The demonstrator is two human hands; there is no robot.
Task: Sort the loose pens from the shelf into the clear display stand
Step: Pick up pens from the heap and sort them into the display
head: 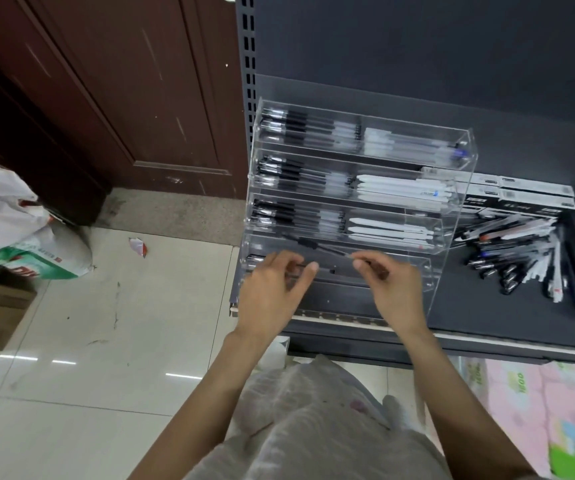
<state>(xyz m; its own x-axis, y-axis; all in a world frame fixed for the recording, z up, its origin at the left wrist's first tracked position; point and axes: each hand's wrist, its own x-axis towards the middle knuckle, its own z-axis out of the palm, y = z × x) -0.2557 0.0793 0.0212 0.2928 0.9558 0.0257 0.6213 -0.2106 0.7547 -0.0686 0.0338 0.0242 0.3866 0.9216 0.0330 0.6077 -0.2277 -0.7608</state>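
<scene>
Tiered clear acrylic display stand (452, 216) on dark grey shelf (487, 306); upper tiers filled. Right hand (391, 289) pinches slim black pen (317, 245) over lowest tier. Left hand (272, 289) beside, fingers loosely curled. Loose pens pile (518, 254) right.

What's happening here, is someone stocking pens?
Yes. A person stands at a dark shelf filling a clear display stand. The right hand pinches one end of a black pen over the lowest tier, and the left hand hovers beside it with loosely curled fingers. The upper tiers already hold black and white pens. A pile of loose pens waits to the right.
</scene>
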